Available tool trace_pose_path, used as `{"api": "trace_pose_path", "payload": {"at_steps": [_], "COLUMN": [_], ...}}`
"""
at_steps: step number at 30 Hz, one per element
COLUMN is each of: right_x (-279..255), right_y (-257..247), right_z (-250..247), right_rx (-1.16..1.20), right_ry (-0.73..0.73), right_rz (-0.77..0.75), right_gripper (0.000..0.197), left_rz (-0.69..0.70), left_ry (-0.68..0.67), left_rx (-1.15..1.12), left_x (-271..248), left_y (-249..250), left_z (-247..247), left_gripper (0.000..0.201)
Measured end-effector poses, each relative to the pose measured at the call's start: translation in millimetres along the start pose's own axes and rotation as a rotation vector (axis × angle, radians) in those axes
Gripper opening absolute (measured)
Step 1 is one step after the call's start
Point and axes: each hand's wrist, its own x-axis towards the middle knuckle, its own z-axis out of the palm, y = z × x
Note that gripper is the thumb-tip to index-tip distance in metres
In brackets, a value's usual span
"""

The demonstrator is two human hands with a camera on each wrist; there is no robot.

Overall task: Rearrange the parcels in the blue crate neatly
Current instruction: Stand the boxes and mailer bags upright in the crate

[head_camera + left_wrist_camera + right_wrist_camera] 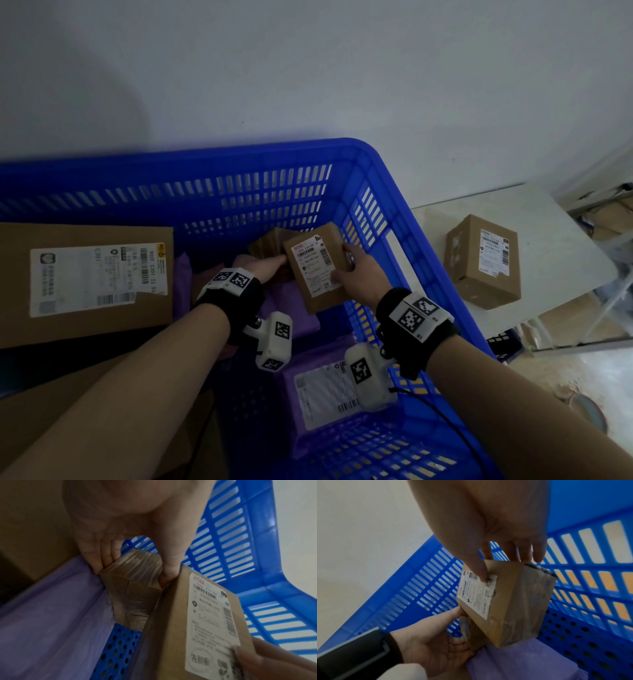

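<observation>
Inside the blue slatted plastic crate (pixel 404 219), the right hand (pixel 358 274) holds a small brown cardboard parcel with a white shipping label (pixel 317 269), its grip clamped on it with the thumb pressed on the label and the fingers curled over the far edge; the parcel is tilted, near the crate's far right corner. Just beside it, the left hand (pixel 270 267) has its grip clamped on a smaller tape-wrapped brown parcel (pixel 135 582), thumb on one side and fingers on the other. Purple plastic mailer bags (pixel 322 387) lie on the crate floor beneath. A large flat cardboard box with a label (pixel 85 281) rests at the left. Outside, another brown cardboard box (pixel 483 262) sits on a white table (pixel 548 240).
</observation>
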Motion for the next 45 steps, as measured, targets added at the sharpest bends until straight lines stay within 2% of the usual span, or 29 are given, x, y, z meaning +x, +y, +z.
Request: {"api": "trace_pose_path", "payload": {"at_steps": [2,6,8,10,13,17,20,21,24,26,34,38,40,45], "right_x": [0,-1,-4,-5,-4,-2,0,0,0,2,16,25,33,57], "right_y": [-2,-11,-15,-17,-16,-15,-14,-14,-16,-19,-21,-18,-16,-16], "right_z": [5,17,21,23,23,21,21,21,26,29,16,27,35,59], "right_rx": [-0.035,-0.171,-0.263,-0.265,-0.152,0.093,-0.002,-0.043,-0.114,-0.158,-0.255,-0.342,-0.389,-0.501], "right_ry": [-0.004,0.038,0.072,0.087,0.074,0.127,0.122,0.112,0.065,0.026,0.115,0.061,0.047,0.114], "right_rz": [-0.030,-0.033,-0.023,-0.072,-0.138,-0.203,-0.258,-0.241,-0.140,-0.093,0.003,0.067,0.087,0.092], "right_gripper": [0.069,0.097,0.113,0.119,0.110,0.081,0.061,0.062,0.094,0.105,0.092,0.091,0.091,0.089], "left_rz": [0.006,0.002,0.005,0.007,-0.002,-0.005,0.016,0.016,0.022,0.019,0.057,0.070,0.073,0.102], "left_ry": [0.011,0.037,0.043,0.053,0.070,0.093,0.079,0.073,0.060,0.057,0.160,0.161,0.163,0.130], "left_rx": [-0.025,-0.110,-0.143,-0.171,-0.201,-0.259,-0.276,-0.280,-0.308,-0.316,-0.334,-0.342,-0.345,-0.312], "left_x": [-6,-10,-15,-23,-30,-33,-32,-33,-34,-35,-41,-43,-44,-43], "left_y": [-2,-10,-13,-15,-21,-31,-36,-38,-41,-42,-44,-45,-44,-45], "left_z": [-6,-20,-24,-29,-35,-40,-42,-42,-43,-43,-50,-56,-58,-61], "left_gripper": [0.071,0.101,0.100,0.095,0.081,0.077,0.078,0.078,0.077,0.074,0.064,0.073,0.070,0.064]}}
